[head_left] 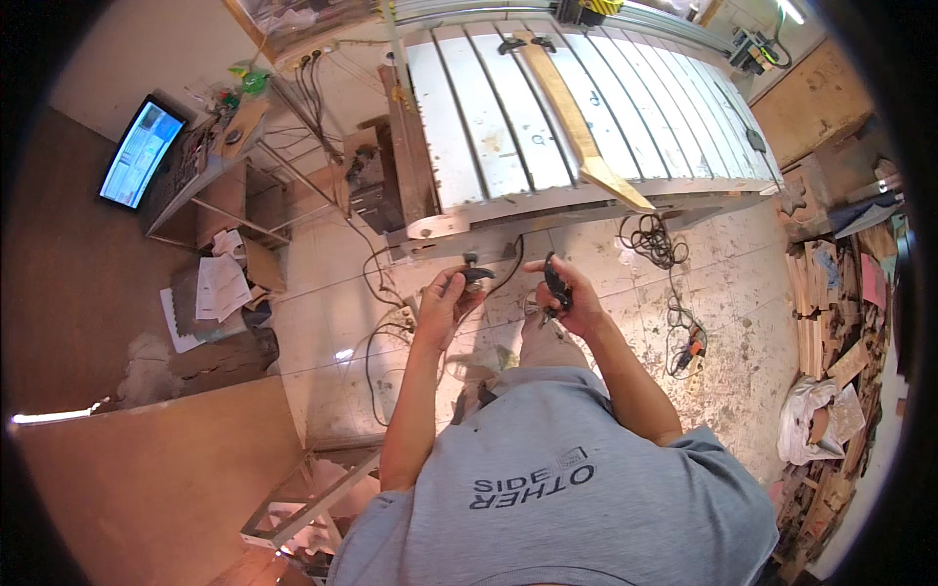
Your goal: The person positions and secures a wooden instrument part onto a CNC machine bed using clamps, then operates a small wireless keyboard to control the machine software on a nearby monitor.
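My left hand [445, 305] is closed around a black hold-down clamp [477, 274], with a bolt-like end pointing up from it. In my right hand [580, 305] is a second black clamp [556, 283], gripped with the index finger reaching left. Both hands are in front of my body, apart from each other, short of the near edge of the slotted white machine bed [508, 132]. On that bed lies a long, narrow wooden piece [567, 107] whose angled end overhangs the near edge. Two black clamps [512, 45] sit at its far end, one on each side.
A lit monitor [142, 151] and a cluttered desk [234, 137] stand at the left. Black cable coils [655, 241] and an orange-and-black tool [693, 349] lie on the floor at the right. Stacked wood [816, 308] lines the right wall. Papers [221, 288] lie at the left.
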Demonstrator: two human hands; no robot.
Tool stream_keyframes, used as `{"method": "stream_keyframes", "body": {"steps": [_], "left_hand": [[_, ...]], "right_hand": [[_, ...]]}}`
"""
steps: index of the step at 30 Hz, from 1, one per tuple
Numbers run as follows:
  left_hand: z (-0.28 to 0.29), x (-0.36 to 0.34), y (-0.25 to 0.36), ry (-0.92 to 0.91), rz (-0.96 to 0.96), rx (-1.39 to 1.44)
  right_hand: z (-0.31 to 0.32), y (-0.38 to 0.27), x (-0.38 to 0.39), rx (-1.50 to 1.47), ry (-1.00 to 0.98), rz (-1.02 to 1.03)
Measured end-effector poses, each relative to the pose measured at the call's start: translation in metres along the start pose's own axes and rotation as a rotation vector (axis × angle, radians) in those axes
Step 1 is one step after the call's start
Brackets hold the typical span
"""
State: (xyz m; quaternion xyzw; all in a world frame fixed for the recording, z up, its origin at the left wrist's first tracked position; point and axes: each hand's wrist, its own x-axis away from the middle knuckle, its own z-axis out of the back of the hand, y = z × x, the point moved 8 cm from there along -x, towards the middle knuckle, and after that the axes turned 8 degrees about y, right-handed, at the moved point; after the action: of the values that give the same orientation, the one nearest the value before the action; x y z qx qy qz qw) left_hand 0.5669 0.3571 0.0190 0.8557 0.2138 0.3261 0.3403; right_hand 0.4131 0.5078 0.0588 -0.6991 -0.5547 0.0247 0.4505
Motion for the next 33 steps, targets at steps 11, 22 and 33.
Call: {"method": "stream_keyframes", "body": {"steps": [11, 22, 33], "left_hand": [[-0.106, -0.051, -0.050, 0.139, -0.076, 0.041], [-0.187, -0.118, -0.078, 0.183, -0.145, -0.010], [-0.208, -0.166, -0.061, 0.099, -0.082, 0.041]], "right_hand": [[0.087, -0.150, 0.014, 0.348, -0.005, 0.060], [0.276, -0.327, -0.135, 1.121, 0.499, 0.547], [0.280, -0.325, -0.193, 1.756, 0.649, 0.477]]}}
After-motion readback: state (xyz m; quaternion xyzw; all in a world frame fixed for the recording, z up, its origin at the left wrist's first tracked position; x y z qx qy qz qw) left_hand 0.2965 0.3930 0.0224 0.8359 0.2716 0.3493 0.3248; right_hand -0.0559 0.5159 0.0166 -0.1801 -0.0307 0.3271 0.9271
